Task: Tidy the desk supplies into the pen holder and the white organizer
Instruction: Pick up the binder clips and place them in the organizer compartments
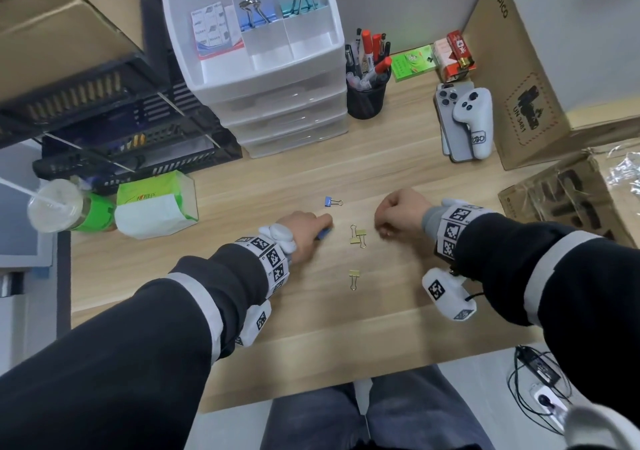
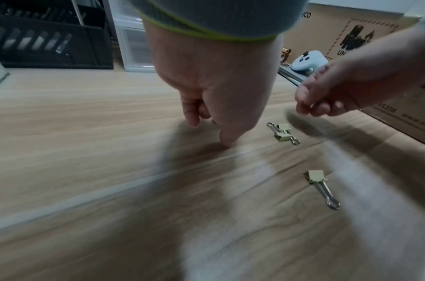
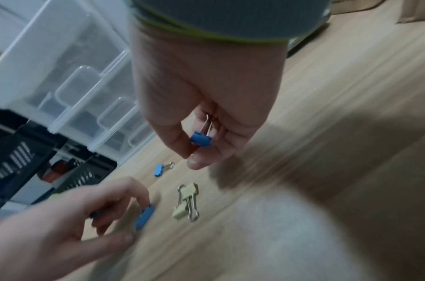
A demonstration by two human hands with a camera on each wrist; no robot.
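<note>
Blue clips are being gathered: the right hand (image 3: pixel 206 106) is pinching one clip (image 3: pixel 200 140), the left hand (image 3: pixel 69 224) is closing its grip on another (image 3: pixel 145 215), while one blue clip (image 1: pixel 331 201) and three yellow clips (image 1: pixel 357 235) are lying mid-bench, near the white organizer (image 1: pixel 263 68) already holding some.

Both forearms reach far over the desk; left hand (image 1: pixel 304 233) pinches low at left, right hand (image 1: pixel 401 215) curls, knuckles up.
</note>
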